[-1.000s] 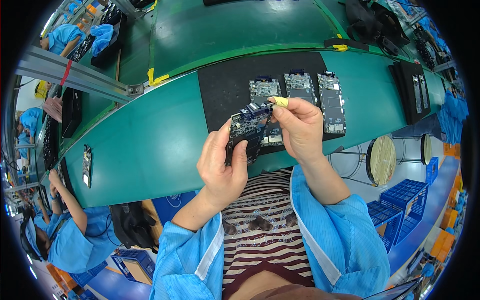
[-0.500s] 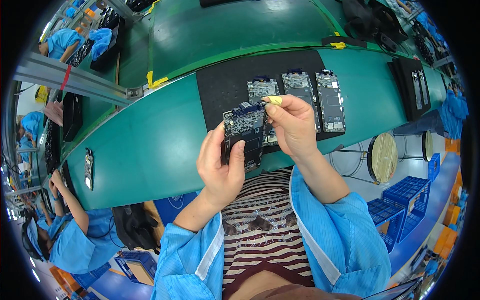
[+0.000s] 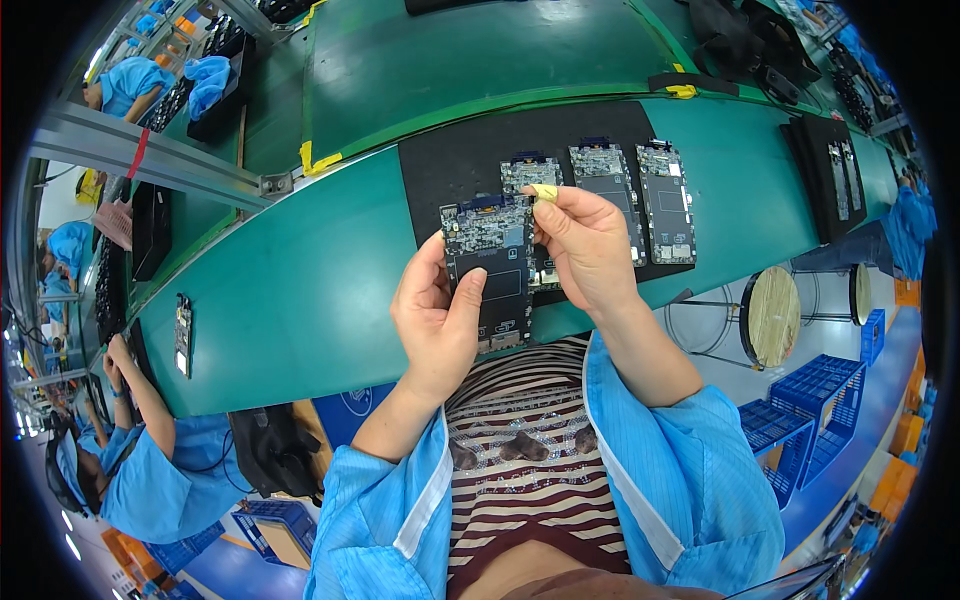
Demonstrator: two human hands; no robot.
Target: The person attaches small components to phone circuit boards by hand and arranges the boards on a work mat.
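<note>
I watch the circuit board [image 3: 503, 262] held over the green table's [image 3: 300, 270] near edge, long axis running near to far, blue connector [image 3: 488, 203] farthest. It's black, densely populated at the far end. The left hand [image 3: 437, 322] clasps its left side; the right hand [image 3: 588, 245] (yellow-wrapped fingertip) pinches its far right corner.

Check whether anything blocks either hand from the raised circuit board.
Nothing visible does. The left hand grips the circuit board by its left side, thumb on its face; the right hand, one fingertip in a yellow wrap, is at its top right corner.
</note>
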